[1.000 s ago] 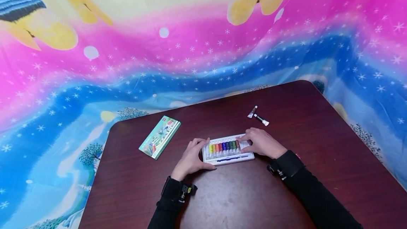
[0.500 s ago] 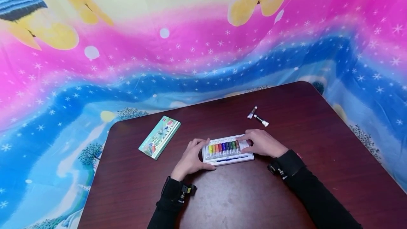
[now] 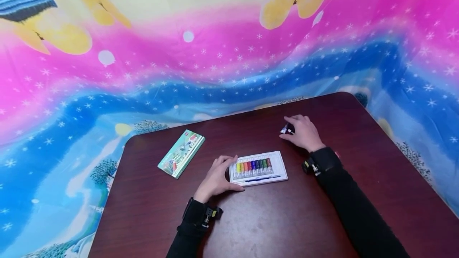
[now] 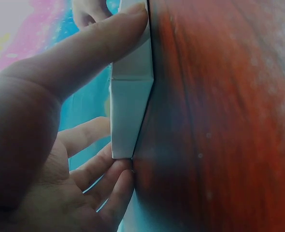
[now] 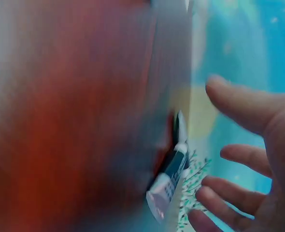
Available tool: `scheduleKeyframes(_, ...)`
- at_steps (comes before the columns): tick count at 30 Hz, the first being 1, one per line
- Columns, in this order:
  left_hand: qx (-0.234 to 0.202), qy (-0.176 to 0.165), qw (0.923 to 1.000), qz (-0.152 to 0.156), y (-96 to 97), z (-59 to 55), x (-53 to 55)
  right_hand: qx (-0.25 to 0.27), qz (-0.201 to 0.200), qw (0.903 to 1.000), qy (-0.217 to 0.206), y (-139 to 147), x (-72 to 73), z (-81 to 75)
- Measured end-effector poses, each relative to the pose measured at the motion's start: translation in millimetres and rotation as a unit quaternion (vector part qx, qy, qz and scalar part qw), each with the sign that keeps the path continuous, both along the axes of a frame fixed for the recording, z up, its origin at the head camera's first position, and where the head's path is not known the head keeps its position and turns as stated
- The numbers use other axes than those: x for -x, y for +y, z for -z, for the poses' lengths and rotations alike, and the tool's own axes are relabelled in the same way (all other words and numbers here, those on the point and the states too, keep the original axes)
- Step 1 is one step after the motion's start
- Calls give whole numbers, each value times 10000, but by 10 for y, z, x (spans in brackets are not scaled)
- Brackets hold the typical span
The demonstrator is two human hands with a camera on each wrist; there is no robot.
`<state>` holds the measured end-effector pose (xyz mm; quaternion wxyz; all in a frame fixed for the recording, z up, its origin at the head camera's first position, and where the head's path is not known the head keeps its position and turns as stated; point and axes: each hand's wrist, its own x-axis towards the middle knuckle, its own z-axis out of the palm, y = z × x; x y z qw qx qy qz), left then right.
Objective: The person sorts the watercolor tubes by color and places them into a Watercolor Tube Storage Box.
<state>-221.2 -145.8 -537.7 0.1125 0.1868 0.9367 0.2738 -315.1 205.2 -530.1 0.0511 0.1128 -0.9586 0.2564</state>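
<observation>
A white paint tray (image 3: 281, 167) lies on the table, holding a row of several coloured paint tubes (image 3: 253, 166) and a blue paintbrush (image 3: 261, 178). My left hand (image 3: 215, 178) grips the tray's left end, thumb along the near edge and fingers at the far side. In the left wrist view, that thumb (image 4: 94, 48) presses the tray's white side wall (image 4: 128, 118). Over two loose small paint tubes my right hand (image 3: 304, 132) hovers with spread fingers. The right wrist view shows a black tube (image 5: 167, 180) and a second tube (image 5: 179, 128) behind it, both apart from the fingers.
A green illustrated box (image 3: 181, 153) lies left of the tray. The dark red wooden table (image 3: 258, 222) has its far edge against a patterned cloth backdrop (image 3: 222, 59).
My right hand has left the tray's right end and moved up and right to the two loose tubes. The left hand stays on the tray.
</observation>
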Motion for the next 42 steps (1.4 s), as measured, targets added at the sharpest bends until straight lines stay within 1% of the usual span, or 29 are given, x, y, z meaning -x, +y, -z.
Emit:
scheduleKeyframes(3,0,3,10000,-16,8,-5,2,-240,-54,9988,-423,34,150,-14)
scheduleKeyframes(6,12,-1,10000,-17,12,-11,3,-402,-144,9971,-631,31,237,-26)
scheduleKeyframes(8,-2,-1,10000,-17,13,-15,2,-511,-198,9967,-605,8,262,-34)
scheduleKeyframes(11,-26,-9,10000,-33,10,-18,-4,-697,-331,9962,-415,-43,266,-47)
scheduleKeyframes(14,-43,-12,10000,-32,8,-11,-10,-637,-438,9967,-249,-91,230,-41)
scheduleKeyframes(15,-37,-21,10000,-31,8,-7,-12,-526,-458,9974,-198,-104,209,-37)
scheduleKeyframes(18,-35,-11,10000,-27,10,4,-13,102,-508,9986,-137,-139,110,-35)
scheduleKeyframes(20,-13,-4,10000,-33,12,8,-10,496,-619,9968,-137,-165,10,-49)
scheduleKeyframes(22,19,1,10000,-33,14,12,-5,804,-780,9935,-214,-192,-124,-61)
scheduleKeyframes(25,45,-15,10000,-27,20,11,-1,1002,-1111,9883,-281,-215,-360,-53)
scheduleKeyframes(27,41,-8,10000,-14,20,10,0,1041,-1368,9847,-274,-217,-514,-19)
scheduleKeyframes(30,13,23,10000,7,10,3,0,1022,-1738,9792,-249,-219,-682,48)
scheduleKeyframes(32,5,48,10000,5,-3,1,-1,996,-1903,9763,-255,-223,-742,95)
scheduleKeyframes(34,-11,64,10000,3,-10,2,1,970,-1973,9752,-272,-224,-772,133)
scheduleKeyframes(38,-10,35,10000,16,-6,9,6,924,-1961,9756,-344,-216,-788,182)
scheduleKeyframes(42,-12,11,10000,-23,8,9,10,811,-1931,9769,-425,-206,-792,193)
